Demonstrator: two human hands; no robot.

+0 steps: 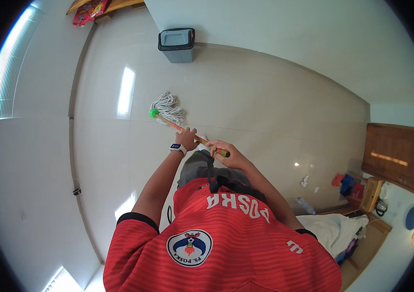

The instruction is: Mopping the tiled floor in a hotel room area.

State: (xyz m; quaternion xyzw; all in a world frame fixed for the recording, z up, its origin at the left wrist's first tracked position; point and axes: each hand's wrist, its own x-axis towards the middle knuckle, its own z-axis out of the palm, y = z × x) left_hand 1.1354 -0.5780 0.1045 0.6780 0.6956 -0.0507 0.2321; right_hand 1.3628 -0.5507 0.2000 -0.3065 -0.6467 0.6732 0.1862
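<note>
A string mop with a patterned red-and-green handle [170, 123] slants down from my hands to the floor. Its white cotton strands [168, 106] lie spread on the tiles, fanned out from a green plastic socket [154, 113]. Lower down the handle, my left hand [187, 139] is wrapped around it; a watch with a pale strap [178, 148] is on that wrist. My right hand [225, 151] grips near the handle's top end, which pokes out past the fingers. Part of a white shoe shows behind the handle.
A grey bin with a black rim [176, 45] stands against the far wall. To the right on the tiled floor [265, 109] lie a clear plastic bottle [305, 205] and white scraps [304, 181]. Beyond are a bed with a white cloth [327, 230] and a wooden door [396, 157].
</note>
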